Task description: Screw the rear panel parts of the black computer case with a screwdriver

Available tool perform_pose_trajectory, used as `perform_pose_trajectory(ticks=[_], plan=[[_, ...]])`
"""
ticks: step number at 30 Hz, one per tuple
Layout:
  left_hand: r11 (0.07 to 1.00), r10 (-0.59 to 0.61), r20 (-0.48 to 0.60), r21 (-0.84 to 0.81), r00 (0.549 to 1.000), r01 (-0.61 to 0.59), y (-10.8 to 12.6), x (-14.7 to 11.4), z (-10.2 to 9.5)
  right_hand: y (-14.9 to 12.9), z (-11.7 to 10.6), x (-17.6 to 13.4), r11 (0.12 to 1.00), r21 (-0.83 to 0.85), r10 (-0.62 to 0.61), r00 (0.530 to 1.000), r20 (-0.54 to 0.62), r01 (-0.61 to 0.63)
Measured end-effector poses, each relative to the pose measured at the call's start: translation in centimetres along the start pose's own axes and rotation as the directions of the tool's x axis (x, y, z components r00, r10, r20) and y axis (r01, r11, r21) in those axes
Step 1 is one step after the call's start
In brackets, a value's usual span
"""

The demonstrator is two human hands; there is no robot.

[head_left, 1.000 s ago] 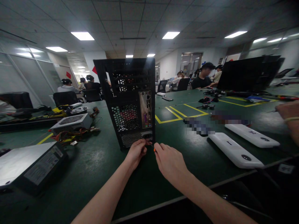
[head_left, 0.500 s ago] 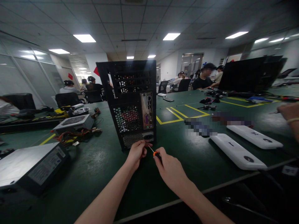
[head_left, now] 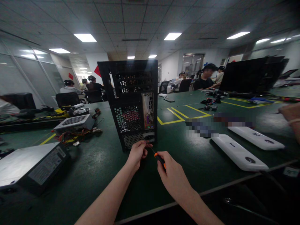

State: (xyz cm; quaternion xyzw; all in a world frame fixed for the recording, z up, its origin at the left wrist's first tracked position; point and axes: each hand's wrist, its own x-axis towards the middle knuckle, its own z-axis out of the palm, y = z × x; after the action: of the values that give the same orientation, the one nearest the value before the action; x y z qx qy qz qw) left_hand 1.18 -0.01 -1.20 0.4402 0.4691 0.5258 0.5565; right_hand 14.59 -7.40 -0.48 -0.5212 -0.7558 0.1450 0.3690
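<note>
A black computer case [head_left: 128, 100] stands upright with its rear side towards me. At its bottom sits a power supply [head_left: 133, 139] with a mesh grille. My left hand [head_left: 137, 152] is at the lower right of that rear side, fingers curled and pinched together. What they hold, if anything, is too small to make out. My right hand [head_left: 172, 170] grips a screwdriver [head_left: 160, 159] with a black and orange handle. Its thin shaft points up and left at the left fingertips; the very tip is hard to see.
Two loose power supplies, a larger one [head_left: 30, 168] and one with cables [head_left: 73, 123], lie on the green table [head_left: 93, 175] at left. At right are two white numbered devices [head_left: 239, 152], and another person's hand [head_left: 290, 117] at the edge. Monitors [head_left: 248, 75] stand behind.
My right hand has shifted slightly right and down, and more of the screwdriver's handle shows now. My left hand stays almost in the same place by the case.
</note>
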Motion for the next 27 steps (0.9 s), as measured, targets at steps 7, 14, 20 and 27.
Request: perform_pose_trajectory(ticks=[7, 14, 20, 27], plan=[[1.000, 0.009, -0.005, 0.001, 1.000, -0.009, 0.0, 0.0, 0.1, 0.1, 0.4, 0.5, 1.000, -0.014, 0.006, 1.000, -0.008, -0.006], [0.998, 0.037, -0.010, 0.048, 0.999, -0.036, -0.1, 0.0, 0.2, -0.5, 0.7, 0.3, 0.969, -0.242, -0.070, 0.995, -0.065, 0.053], [0.989, 0.051, -0.025, 0.141, 0.998, -0.047, -0.2, 0.1, 0.2, -2.1, 1.7, 0.0, 0.880, -0.454, -0.182, 0.982, -0.054, 0.138], [0.994, 0.060, -0.015, 0.093, 0.998, -0.058, -0.2, 0.3, 0.1, -4.0, 1.5, -0.1, 0.754, -0.596, -0.369, 0.929, -0.037, 0.276]])
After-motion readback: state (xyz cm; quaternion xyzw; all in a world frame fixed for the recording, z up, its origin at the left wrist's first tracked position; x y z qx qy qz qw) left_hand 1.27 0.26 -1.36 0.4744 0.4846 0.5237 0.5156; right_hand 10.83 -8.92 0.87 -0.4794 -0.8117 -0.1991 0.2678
